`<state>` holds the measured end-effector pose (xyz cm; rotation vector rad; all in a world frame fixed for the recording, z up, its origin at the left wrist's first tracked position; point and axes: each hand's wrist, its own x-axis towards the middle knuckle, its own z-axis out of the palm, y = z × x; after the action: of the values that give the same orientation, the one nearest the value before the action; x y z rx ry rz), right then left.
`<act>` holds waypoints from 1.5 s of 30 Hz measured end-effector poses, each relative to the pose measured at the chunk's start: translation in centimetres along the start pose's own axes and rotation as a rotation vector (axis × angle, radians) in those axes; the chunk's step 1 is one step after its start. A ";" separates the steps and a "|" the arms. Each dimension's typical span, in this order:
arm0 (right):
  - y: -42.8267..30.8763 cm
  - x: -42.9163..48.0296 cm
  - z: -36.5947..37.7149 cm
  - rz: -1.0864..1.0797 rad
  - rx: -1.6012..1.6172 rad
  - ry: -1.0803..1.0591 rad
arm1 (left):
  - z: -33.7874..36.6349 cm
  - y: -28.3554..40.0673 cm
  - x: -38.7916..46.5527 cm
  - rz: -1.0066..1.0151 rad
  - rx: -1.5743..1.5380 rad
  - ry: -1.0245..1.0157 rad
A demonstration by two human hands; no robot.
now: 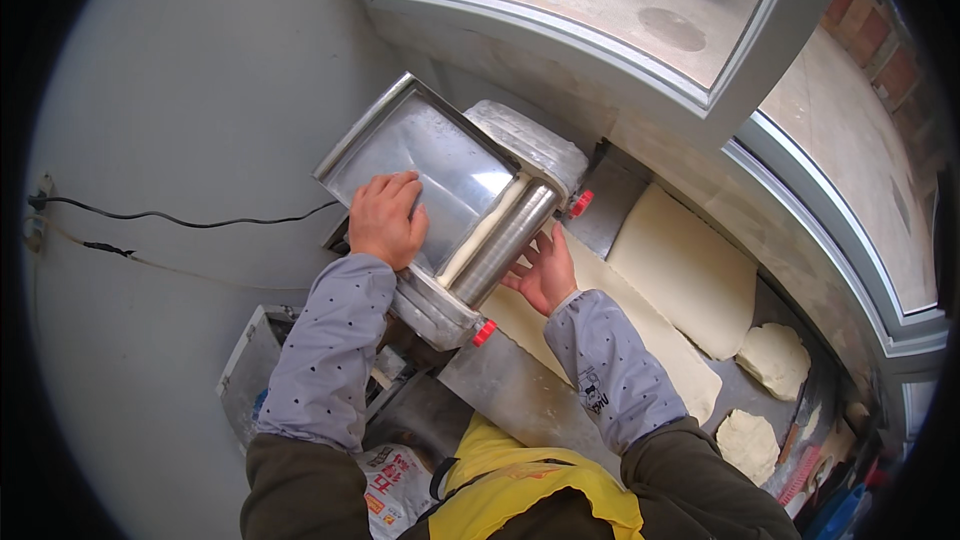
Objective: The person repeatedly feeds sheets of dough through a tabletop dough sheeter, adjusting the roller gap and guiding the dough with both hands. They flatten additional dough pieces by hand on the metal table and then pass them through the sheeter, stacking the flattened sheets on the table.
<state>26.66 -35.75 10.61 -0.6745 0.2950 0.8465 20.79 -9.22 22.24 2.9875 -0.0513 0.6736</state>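
A metal dough sheeter (420,157) stands before me, with a strip of dough (480,232) lying along its steel roller (506,244). My left hand (386,217) rests on the sloped metal feed tray, fingers together, gripping nothing. Below the roller, on the outlet side, my right hand (544,270) is held palm up with its fingers apart, beside a long dough sheet (622,300) that comes from under the machine. Whether its fingertips touch the dough is hidden by the roller.
Another flat dough sheet (682,270) lies near the window wall. Two dough lumps (772,360) (748,446) sit on the metal table at right, near a pink comb-like tool (799,474). A black cable (195,223) crosses the left wall. A printed bag (397,491) stands below.
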 end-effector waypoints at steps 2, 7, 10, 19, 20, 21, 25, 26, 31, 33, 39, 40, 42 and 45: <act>0.1 0.0 0.1 0.004 0.018 0.018 | 0.0 0.0 0.0 -0.005 -0.002 -0.009; 0.2 0.1 0.0 -0.002 0.027 -0.022 | 0.1 -0.1 0.0 0.000 0.006 -0.013; 0.6 0.1 -0.4 -0.008 0.071 -0.048 | 0.1 -0.2 0.0 0.001 -0.002 -0.019; 2.0 2.3 -1.3 0.004 0.116 -0.051 | 0.1 -0.1 0.1 -0.008 0.001 -0.041; 2.2 2.6 -1.4 0.013 0.134 -0.014 | 0.1 -0.1 0.1 -0.012 0.001 -0.042; 2.4 2.8 -1.5 0.001 0.117 -0.019 | 0.1 -0.1 0.1 -0.016 0.000 -0.043; 2.9 3.8 -2.2 0.000 0.130 -0.043 | 0.2 -0.2 0.0 -0.016 0.005 -0.056; 3.1 4.1 -2.4 0.000 0.155 -0.074 | 0.3 -0.3 0.0 -0.019 0.006 -0.061; 4.6 6.0 -3.6 -0.017 0.229 -0.137 | 0.3 -0.3 0.1 -0.021 0.014 -0.077; 5.2 6.7 -4.1 -0.029 0.260 -0.161 | 0.3 -0.2 0.1 -0.018 0.029 -0.076; 6.3 7.0 -5.1 -0.038 0.260 0.028 | 0.3 -0.3 0.1 -0.009 0.021 -0.068; 6.1 6.3 -5.3 -0.026 0.256 -0.065 | 0.4 -0.3 0.0 -0.017 0.029 -0.081; 5.2 4.7 -5.5 0.044 0.320 -0.121 | 0.5 -0.5 0.0 -0.014 0.037 -0.085; 3.5 -0.4 -6.1 -0.045 0.148 -0.031 | 0.7 -0.7 -0.1 -0.001 0.054 -0.088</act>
<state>23.86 -38.30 4.68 -0.5284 0.3103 0.7833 21.05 -8.59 21.50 3.0676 -0.0377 0.5525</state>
